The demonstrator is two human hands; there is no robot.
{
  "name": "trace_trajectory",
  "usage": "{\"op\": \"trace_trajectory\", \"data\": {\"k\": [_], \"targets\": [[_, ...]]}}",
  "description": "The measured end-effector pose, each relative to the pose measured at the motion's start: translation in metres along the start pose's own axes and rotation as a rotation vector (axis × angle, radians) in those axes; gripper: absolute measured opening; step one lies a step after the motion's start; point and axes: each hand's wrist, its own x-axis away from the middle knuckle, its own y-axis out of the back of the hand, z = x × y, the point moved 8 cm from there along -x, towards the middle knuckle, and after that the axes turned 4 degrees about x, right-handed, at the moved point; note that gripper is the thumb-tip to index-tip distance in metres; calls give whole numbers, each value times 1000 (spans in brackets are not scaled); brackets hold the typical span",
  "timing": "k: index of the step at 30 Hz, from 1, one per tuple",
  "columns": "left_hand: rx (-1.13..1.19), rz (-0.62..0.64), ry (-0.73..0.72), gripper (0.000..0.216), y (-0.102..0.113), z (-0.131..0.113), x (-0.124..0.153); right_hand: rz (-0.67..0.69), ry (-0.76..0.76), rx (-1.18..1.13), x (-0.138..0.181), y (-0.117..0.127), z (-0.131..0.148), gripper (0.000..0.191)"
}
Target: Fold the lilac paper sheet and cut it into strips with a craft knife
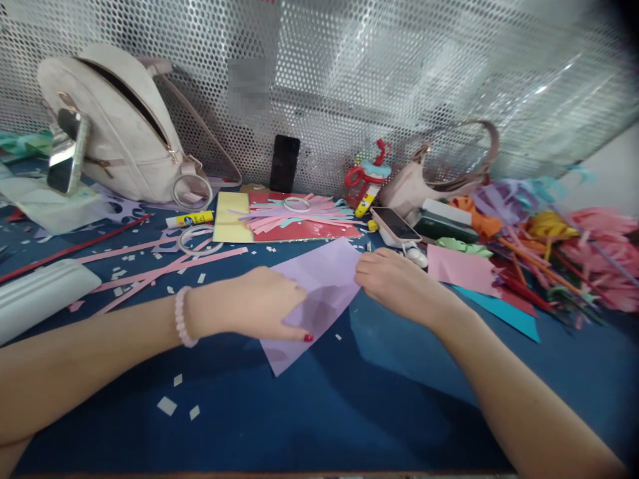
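A sheet of purple paper [334,279] lies slanted in front of me over the blue tabletop. My left hand [254,303], with a pink bead bracelet above it, reaches across the paper's left part and grips it, its thumb on the surface. The tips of its other fingers are partly hidden. At the sheet's right edge, my right hand [387,276] pinches the paper between closed fingers. Behind the sheet, pink and blue paper strips [304,216] rest on a red sheet [324,231], beside a yellow panel [233,216].
Left are a backpack [120,133], glue stick [190,219], tape rolls [200,241] and white paper scraps [167,406]. A dark phone [284,163] leans at the back. Right are another phone [396,224], a handbag [404,189], pink paper [462,269] and paper flowers [606,243].
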Motion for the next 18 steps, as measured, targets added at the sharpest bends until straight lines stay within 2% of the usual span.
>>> {"op": "trace_trajectory", "data": {"k": [2,5,9,13,16,18], "targets": [[-18,60,-26,36,-10,-15,3,43,2,-68,1,-3,6,17],[-45,95,-41,21,-21,-26,4,88,12,-170,0,-3,18,10],[-88,51,-81,12,-26,-27,2,11,120,-264,-8,7,47,5],[-115,12,-125,16,-25,-29,4,-73,283,-336,-13,17,74,14],[-105,22,-109,21,-25,-31,9,-73,284,-380,-13,19,76,16],[-100,42,-98,15,-28,-31,15,-48,255,-414,-11,18,71,17]]}}
